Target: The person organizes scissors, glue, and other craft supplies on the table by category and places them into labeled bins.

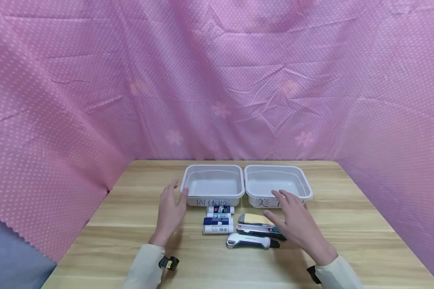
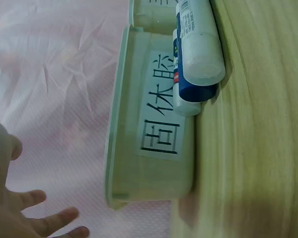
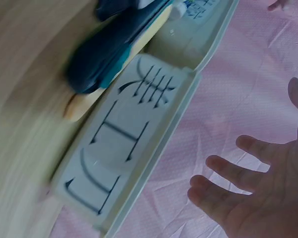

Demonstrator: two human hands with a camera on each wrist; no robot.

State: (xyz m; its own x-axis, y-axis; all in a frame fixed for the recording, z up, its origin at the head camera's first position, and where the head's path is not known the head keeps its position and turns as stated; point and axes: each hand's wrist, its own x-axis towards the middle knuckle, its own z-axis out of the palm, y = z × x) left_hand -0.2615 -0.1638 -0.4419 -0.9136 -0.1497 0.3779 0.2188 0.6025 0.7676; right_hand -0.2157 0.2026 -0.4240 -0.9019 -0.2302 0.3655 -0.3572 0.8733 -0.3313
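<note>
My left hand (image 1: pixel 170 212) hovers, fingers spread and holding nothing, beside the left end of the left white bin (image 1: pixel 213 196). My right hand (image 1: pixel 296 222), also empty with fingers apart, is over the front right of the other white bin (image 1: pixel 254 200), close to the utility knives. Several glue sticks (image 1: pixel 218 229) with white and blue bodies lie in a stack of rows before the left bin. To their right lie three utility knives: one yellow (image 1: pixel 254 219), one dark with teal (image 1: pixel 258 230), one white and black (image 1: pixel 247 241).
Both bins stand side by side near the table's back edge, with labels in Chinese characters (image 2: pixel 161 109) on their fronts. The wood-grain table (image 1: pixel 202 269) is bordered by a pink dotted curtain (image 1: pixel 217 100) at the back and sides.
</note>
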